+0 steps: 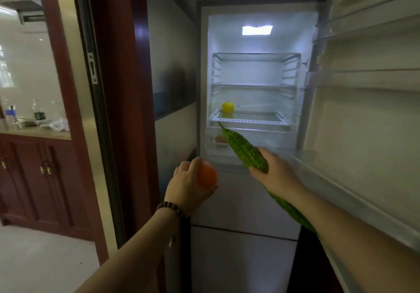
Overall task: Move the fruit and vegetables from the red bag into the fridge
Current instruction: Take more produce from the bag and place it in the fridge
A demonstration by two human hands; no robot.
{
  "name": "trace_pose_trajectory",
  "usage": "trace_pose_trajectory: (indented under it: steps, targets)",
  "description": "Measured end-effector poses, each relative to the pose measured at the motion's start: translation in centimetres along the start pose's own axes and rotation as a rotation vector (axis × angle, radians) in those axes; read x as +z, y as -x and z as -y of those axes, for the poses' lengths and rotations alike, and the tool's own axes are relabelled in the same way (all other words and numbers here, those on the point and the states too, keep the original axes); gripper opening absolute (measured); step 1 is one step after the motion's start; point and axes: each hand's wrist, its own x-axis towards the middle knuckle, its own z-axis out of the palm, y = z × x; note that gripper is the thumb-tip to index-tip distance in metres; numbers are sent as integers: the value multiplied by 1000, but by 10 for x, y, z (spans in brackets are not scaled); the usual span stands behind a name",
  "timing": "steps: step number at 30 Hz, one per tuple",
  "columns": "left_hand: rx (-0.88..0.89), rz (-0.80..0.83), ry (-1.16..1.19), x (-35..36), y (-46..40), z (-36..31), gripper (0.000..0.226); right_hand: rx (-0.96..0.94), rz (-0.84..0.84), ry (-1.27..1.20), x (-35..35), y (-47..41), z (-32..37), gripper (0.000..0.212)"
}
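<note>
The fridge (pixel 254 72) stands open in front of me, lit inside. A yellow apple (pixel 228 107) sits on its lowest glass shelf, at the left. Below that shelf a brownish fruit (pixel 221 139) shows dimly through the clear drawer. My left hand (pixel 189 184) grips an orange (pixel 207 175) just below and left of the fridge opening. My right hand (pixel 276 171) holds a long green bitter gourd (pixel 242 148) around its middle; its tip points up toward the lowest shelf and its tail runs under my forearm. The red bag is out of view.
The fridge door (pixel 368 115) is swung open at the right, its shelves bare. A dark red door frame (pixel 118 110) stands left of the fridge. Beyond it, a counter (pixel 34 131) carries bottles and a plastic bag above red cabinets (pixel 34 179).
</note>
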Motion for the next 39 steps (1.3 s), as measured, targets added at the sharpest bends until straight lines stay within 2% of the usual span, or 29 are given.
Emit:
trace_pose_trajectory:
  steps: [8,12,16,24,27,33,39]
  targets:
    - [79,-5,90,35,-96,32,89,34,13,147,0,-101,-46,54]
    - [70,-6,97,50,-136,46,86,-15,-5,198,-7,-160,-63,56]
    - [57,-66,121,57,-188,57,84,-74,30,359,-13,-232,-80,61]
    - [159,-263,80,69,-306,53,82,-94,263,552,17,-361,-133,60]
    - [201,-291,87,76,-338,52,83,-75,381,536,33,-394,-150,59]
    - [231,-230,95,97,-382,57,85,-98,698,668,77,-424,-173,56]
    - [324,-175,122,117,-414,64,83,-18,903,569,117,-441,-205,56]
